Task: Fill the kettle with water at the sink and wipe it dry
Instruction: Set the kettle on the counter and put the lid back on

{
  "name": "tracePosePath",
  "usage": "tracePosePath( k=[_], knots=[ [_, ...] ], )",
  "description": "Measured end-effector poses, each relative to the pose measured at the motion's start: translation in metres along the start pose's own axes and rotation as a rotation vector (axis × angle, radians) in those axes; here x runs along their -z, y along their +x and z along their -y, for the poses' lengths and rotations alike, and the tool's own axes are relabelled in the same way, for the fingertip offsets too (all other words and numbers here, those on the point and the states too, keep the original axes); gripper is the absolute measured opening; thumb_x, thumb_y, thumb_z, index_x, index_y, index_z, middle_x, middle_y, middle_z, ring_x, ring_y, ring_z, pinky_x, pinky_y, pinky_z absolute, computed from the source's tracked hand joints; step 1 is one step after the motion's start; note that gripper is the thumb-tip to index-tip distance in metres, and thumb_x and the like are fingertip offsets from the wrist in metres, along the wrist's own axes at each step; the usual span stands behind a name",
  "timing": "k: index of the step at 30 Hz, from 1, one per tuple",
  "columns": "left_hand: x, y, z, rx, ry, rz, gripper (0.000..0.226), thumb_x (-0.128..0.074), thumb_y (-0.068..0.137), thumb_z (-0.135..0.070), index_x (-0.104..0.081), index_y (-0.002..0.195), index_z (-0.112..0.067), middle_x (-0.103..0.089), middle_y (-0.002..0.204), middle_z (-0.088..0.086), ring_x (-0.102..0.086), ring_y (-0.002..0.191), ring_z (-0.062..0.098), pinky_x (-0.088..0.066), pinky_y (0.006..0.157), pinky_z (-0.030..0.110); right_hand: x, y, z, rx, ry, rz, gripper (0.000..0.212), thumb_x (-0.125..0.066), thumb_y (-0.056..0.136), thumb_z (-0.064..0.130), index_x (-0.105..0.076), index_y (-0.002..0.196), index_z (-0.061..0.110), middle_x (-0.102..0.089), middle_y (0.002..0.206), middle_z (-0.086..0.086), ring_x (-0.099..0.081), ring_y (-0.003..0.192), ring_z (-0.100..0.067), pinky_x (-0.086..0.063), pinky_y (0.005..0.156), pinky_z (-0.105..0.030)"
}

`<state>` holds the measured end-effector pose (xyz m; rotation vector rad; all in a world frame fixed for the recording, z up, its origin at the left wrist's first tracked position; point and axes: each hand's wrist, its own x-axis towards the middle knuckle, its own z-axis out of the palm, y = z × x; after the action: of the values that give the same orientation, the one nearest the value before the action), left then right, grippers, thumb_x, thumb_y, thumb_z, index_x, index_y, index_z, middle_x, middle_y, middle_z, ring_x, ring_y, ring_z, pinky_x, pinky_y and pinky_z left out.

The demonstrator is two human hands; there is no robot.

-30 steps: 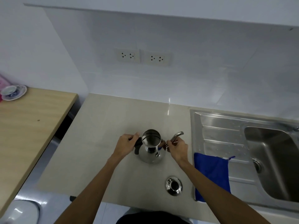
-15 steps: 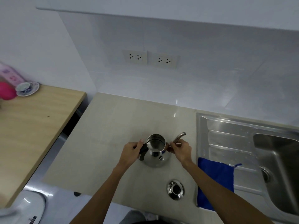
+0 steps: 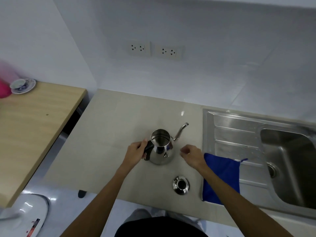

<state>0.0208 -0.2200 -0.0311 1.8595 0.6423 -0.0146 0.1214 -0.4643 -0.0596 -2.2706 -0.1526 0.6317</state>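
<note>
A lidless kettle (image 3: 161,147) is standing on the counter (image 3: 111,134), left of the sink (image 3: 207,127). The left hand (image 3: 136,152) is curling its fingers (image 3: 140,145) around the handle (image 3: 148,149). The right hand (image 3: 189,153) is hovering just beside, loosely curled, empty. Filling and wiping seem yet to come.

left grip (image 3: 135,154) holds kettle (image 3: 161,155) handle | right grip (image 3: 190,154) loosely curled (empty), beside kettle

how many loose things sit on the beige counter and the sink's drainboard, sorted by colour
silver: 2, the shiny steel gooseneck kettle and the round steel lid
blue: 1, the blue fabric cloth
total: 3
</note>
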Motion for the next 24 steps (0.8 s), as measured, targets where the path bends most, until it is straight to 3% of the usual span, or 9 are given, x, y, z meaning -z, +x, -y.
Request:
tracePosePath(
  k=[2,6,9,15,18,21,24],
  knots=[
    [-0.002,-0.001,0.000,0.015,0.008,-0.016,0.065,-0.045,0.102,-0.046,-0.064,0.071,0.008,-0.061,0.054,0.009,-0.047,0.039,0.007,-0.033,0.039,0.012,-0.007,-0.035,-0.019,0.126,-0.130,0.086,0.026,-0.068,0.091,0.030,-0.068,0.112,0.015,-0.068,0.103,0.004,-0.063,0.085,-0.005,-0.047,0.071,-0.010],
    [-0.004,0.000,-0.001,0.028,0.017,-0.027,0.063,-0.046,0.102,-0.047,-0.058,0.060,-0.002,-0.061,0.054,0.011,-0.052,0.045,0.013,-0.036,0.042,0.019,-0.022,-0.071,-0.057,0.169,-0.323,0.239,0.056,-0.072,0.081,0.045,-0.056,0.130,0.023,-0.054,0.119,0.004,-0.053,0.104,-0.009,-0.044,0.088,-0.018],
    [-0.003,-0.002,-0.001,0.045,0.005,-0.035,0.066,-0.046,0.102,-0.048,-0.063,0.070,0.008,-0.062,0.056,0.012,-0.054,0.048,0.014,-0.039,0.047,0.024,-0.029,-0.074,-0.077,0.165,-0.380,0.253,0.071,-0.078,0.071,0.047,-0.053,0.134,0.024,-0.050,0.127,0.005,-0.049,0.115,-0.013,-0.041,0.099,-0.024],
    [-0.002,-0.005,-0.006,0.069,-0.053,-0.024,0.063,-0.049,0.102,-0.041,-0.063,0.081,0.017,-0.057,0.063,0.018,-0.047,0.036,0.002,-0.033,0.036,0.010,-0.038,-0.074,-0.086,0.195,-0.348,0.205,0.050,-0.080,0.074,0.037,-0.062,0.119,0.024,-0.060,0.120,0.007,-0.055,0.105,-0.009,-0.043,0.092,-0.019],
    [0.000,-0.005,-0.003,0.073,-0.054,-0.060,0.065,-0.053,0.099,-0.046,-0.059,0.081,0.016,-0.059,0.063,0.020,-0.047,0.039,0.005,-0.035,0.037,0.014,-0.042,-0.076,-0.088,0.230,-0.329,0.168,0.043,-0.081,0.075,0.030,-0.066,0.115,0.021,-0.061,0.118,0.006,-0.057,0.104,-0.011,-0.049,0.096,-0.028],
    [0.003,-0.006,0.003,0.036,-0.025,-0.087,0.056,-0.059,0.093,-0.053,-0.056,0.076,0.000,-0.061,0.070,0.017,-0.047,0.048,0.015,-0.039,0.047,0.024,-0.044,-0.078,-0.087,0.262,-0.325,0.141,0.035,-0.078,0.081,0.026,-0.069,0.115,0.019,-0.062,0.127,0.001,-0.059,0.113,-0.014,-0.049,0.102,-0.035],
    [0.007,-0.007,0.006,-0.015,-0.030,-0.069,0.036,-0.069,0.087,-0.050,-0.058,0.091,-0.016,-0.068,0.090,0.005,-0.056,0.059,0.015,-0.040,0.051,0.023,-0.036,-0.083,-0.069,0.241,-0.247,0.095,0.038,-0.071,0.089,0.029,-0.064,0.122,0.014,-0.060,0.133,0.002,-0.059,0.117,-0.012,-0.045,0.103,-0.019]
  ],
)
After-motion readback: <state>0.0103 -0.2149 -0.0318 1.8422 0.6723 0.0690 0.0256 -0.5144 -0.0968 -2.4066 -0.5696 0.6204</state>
